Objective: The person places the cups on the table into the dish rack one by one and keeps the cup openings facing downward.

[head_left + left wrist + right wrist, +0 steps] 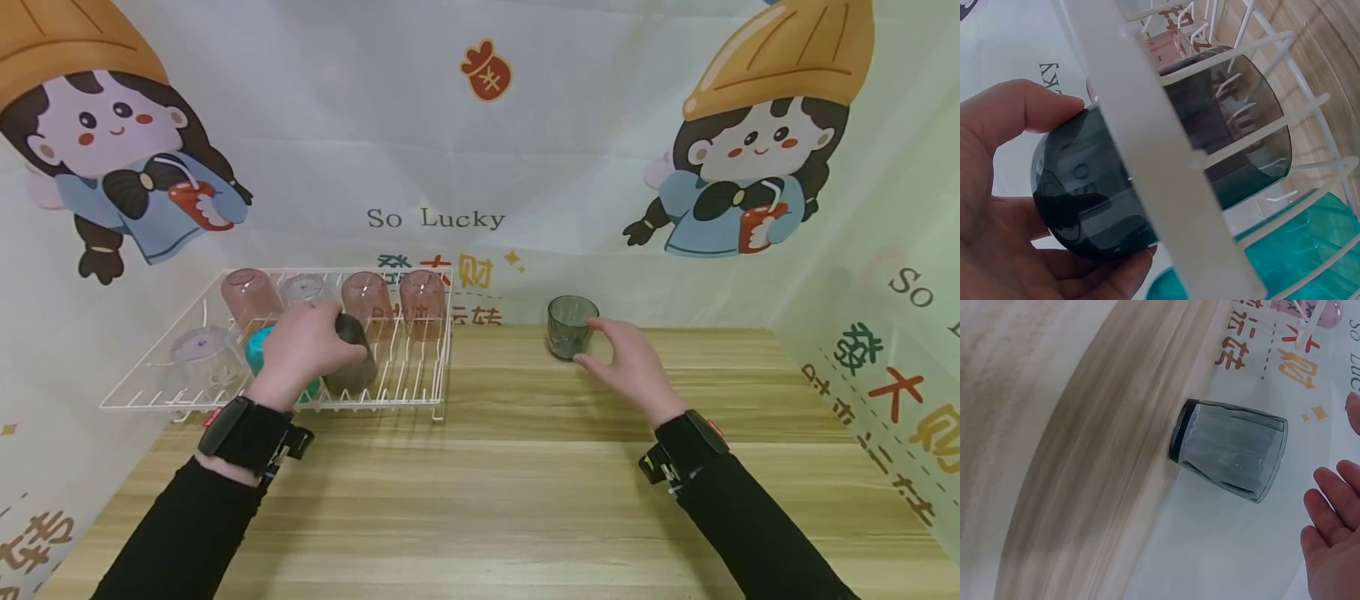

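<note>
My left hand grips a dark grey tinted glass that stands mouth-down on the white wire rack. In the left wrist view the thumb and fingers curl round the base end of this glass, while its mouth end sits among the wires. A teal cup is beside it, partly hidden by the hand in the head view. On the right, a grey-green clear glass stands upright on the table. My right hand is beside it, thumb and fingers spread; the right wrist view shows a gap to the glass.
Pink glasses stand mouth-down along the rack's back, with a clear glass among them. Another clear cup is at the rack's left. Behind the wooden table hangs a printed white cloth.
</note>
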### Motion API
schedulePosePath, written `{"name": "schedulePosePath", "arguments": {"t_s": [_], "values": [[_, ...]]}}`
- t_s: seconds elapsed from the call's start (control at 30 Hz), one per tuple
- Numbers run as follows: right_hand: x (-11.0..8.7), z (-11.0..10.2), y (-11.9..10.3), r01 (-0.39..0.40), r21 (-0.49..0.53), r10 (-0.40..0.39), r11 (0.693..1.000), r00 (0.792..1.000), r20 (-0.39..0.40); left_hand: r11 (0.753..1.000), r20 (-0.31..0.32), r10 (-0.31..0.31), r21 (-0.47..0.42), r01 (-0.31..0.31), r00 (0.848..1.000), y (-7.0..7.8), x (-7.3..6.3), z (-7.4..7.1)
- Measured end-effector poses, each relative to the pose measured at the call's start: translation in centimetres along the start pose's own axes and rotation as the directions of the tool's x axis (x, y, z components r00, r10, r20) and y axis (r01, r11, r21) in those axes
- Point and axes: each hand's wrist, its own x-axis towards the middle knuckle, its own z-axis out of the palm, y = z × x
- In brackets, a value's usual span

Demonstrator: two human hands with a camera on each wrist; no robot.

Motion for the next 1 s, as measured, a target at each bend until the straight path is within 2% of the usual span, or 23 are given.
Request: {"name": "schedulePosePath", "arguments": {"t_s": [0.33,0.7,1.0], "values": [[1.4,0.6,-0.3,0.02,-0.084,-0.018,0.996,1.0,0.02,1.0,0.035,-0.005,0.028,0.004,0.999,-0.1,0.5,0.3],[2.3,1.2,-0.1,0.001,-0.138,0.005,0.99,0.999,0.043,0.999,0.075,-0.019,0.051,0.015,0.997,0.0,0.9,0.6],[2.9,1.6,0.0,-0.039,-0.16,0.055,0.986,0.994,0.097,0.998,0.098,-0.033,0.055,0.028,0.995,0.4,0.9,0.9]]}}
